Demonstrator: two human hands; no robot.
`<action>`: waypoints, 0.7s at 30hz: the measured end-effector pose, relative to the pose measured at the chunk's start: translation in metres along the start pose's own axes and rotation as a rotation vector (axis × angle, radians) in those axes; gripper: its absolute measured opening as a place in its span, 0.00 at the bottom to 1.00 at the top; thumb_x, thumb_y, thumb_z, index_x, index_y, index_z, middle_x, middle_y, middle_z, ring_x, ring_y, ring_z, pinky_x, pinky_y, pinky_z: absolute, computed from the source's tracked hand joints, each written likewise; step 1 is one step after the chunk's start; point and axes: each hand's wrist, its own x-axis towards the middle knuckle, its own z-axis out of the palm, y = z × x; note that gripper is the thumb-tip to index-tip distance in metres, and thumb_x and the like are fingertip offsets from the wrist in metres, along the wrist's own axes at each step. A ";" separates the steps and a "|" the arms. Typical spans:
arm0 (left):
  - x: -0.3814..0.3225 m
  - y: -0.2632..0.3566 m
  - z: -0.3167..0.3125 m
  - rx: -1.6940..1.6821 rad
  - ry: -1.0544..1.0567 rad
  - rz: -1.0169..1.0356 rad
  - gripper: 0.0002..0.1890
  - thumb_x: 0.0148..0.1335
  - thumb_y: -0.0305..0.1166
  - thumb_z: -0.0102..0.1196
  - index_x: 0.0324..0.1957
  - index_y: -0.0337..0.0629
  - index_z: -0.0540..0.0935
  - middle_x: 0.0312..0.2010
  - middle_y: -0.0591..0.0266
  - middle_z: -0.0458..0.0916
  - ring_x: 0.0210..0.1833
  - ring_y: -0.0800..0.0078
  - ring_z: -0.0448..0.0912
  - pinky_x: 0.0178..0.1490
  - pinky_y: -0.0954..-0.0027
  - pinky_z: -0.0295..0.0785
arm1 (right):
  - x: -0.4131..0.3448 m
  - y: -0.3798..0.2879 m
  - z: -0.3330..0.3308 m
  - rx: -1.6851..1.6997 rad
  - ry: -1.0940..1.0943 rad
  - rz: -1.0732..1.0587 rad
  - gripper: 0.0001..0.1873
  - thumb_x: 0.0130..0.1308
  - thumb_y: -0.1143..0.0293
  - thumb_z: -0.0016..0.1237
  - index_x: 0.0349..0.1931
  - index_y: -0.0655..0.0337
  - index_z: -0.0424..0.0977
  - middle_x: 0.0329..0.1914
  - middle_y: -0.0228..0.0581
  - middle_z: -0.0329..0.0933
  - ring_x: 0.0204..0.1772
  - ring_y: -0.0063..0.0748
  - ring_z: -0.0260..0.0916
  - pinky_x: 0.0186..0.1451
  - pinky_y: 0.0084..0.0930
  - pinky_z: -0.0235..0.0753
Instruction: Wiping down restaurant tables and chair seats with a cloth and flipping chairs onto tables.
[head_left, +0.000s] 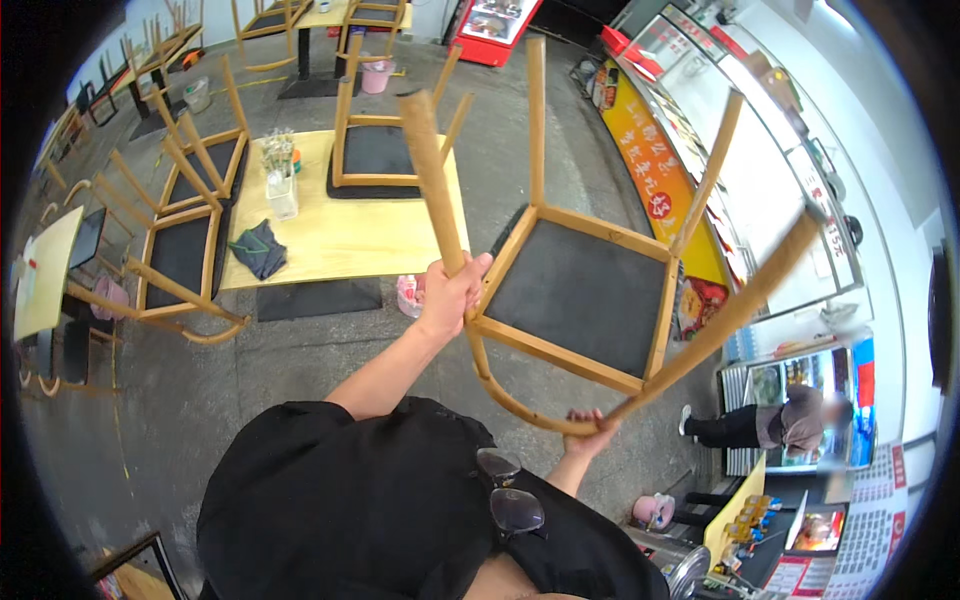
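A wooden chair (581, 300) with a black seat is held upside down in front of me, its legs pointing up. My left hand (455, 292) is wrapped around one leg close to the seat frame. Lower and to the right, my right hand (590, 435) grips the curved wooden backrest. Just beyond the chair stands a light wooden table (337, 251). On it lie a grey cloth (259, 249) with green edging and a white planter (282, 198) of small flowers. Another upturned chair (379, 150) rests on its far side, and two upturned chairs (178, 259) sit along its left edge.
A glass display counter (645, 150) with a yellow-orange front runs along the right. A person (780, 424) stands by a drinks fridge there. Pink bins (409, 297) stand on the floor, one under the table's near edge. More tables with upturned chairs (266, 26) fill the back left.
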 end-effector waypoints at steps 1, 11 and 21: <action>-0.005 0.005 -0.003 0.076 -0.022 0.058 0.20 0.73 0.34 0.64 0.24 0.49 0.70 0.15 0.75 0.63 0.15 0.81 0.58 0.24 0.70 0.57 | 0.023 0.017 0.004 -0.167 0.228 0.054 0.31 0.75 0.37 0.51 0.54 0.59 0.81 0.40 0.42 0.83 0.28 0.39 0.74 0.40 0.48 0.80; -0.028 0.011 -0.091 0.836 0.005 0.350 0.17 0.58 0.39 0.79 0.26 0.38 0.84 0.16 0.62 0.73 0.21 0.77 0.68 0.27 0.66 0.66 | -0.025 0.136 0.170 -0.789 -0.185 0.283 0.46 0.77 0.73 0.57 0.85 0.37 0.43 0.47 0.47 0.79 0.41 0.43 0.84 0.46 0.46 0.88; -0.044 0.009 -0.182 0.948 0.027 0.269 0.19 0.58 0.39 0.78 0.24 0.39 0.82 0.16 0.58 0.73 0.19 0.72 0.71 0.27 0.65 0.68 | -0.006 0.154 0.147 -0.914 -0.123 0.767 0.21 0.79 0.51 0.55 0.59 0.57 0.74 0.43 0.59 0.83 0.46 0.56 0.86 0.56 0.53 0.88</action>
